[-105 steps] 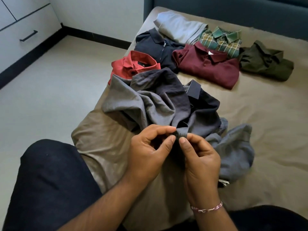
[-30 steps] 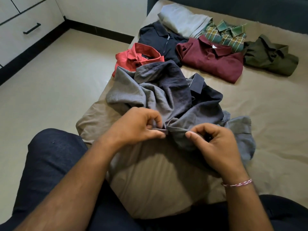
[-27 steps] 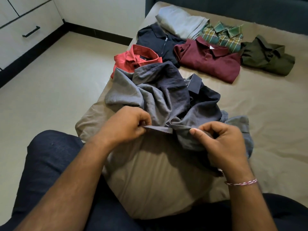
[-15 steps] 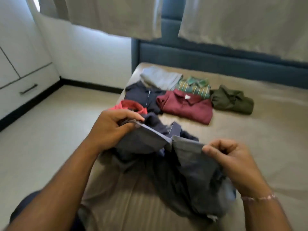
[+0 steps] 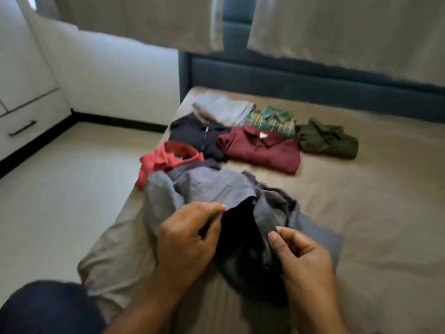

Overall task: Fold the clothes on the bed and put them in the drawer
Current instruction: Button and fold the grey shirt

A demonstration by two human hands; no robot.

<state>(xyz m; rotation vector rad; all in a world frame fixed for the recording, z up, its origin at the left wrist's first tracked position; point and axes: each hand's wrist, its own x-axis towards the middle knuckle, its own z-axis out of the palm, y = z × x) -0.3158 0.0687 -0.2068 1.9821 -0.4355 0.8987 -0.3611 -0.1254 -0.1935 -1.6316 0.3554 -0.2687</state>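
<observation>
Nearest the camera, a dark-trousered knee [image 5: 48,309] fills the lower left corner, cut off by the frame edge. Just beyond it, both forearms reach over the bed [image 5: 373,213], which is covered in a tan sheet. The left hand [image 5: 190,239] has its fingers curled, pinching an edge of the crumpled grey shirt [image 5: 207,186] between thumb and forefinger. The right hand [image 5: 303,256] pinches another edge of the same shirt, thumb against forefinger, the other fingers curled in. Between the hands the cloth opens into a dark hollow whose inside cannot be made out. The shirt lies in a heap near the bed's left edge, partly lifted by the hands; its shape is blurred.

Behind it, a red shirt [image 5: 166,157] is partly covered by the grey one. Further back lie a navy shirt [image 5: 197,136], a maroon shirt [image 5: 262,150], an olive shirt [image 5: 327,143], a green plaid shirt [image 5: 274,119] and a pale grey garment [image 5: 224,109], all folded and overlapping or touching, except the olive one, which sits just beside the rest.

At far left a white drawer [image 5: 26,124] with a dark handle is closed, its contents hidden, and it is cut off by the frame. The blue headboard [image 5: 289,78] stands at the far end, partly covered by pale curtains [image 5: 337,27].
</observation>
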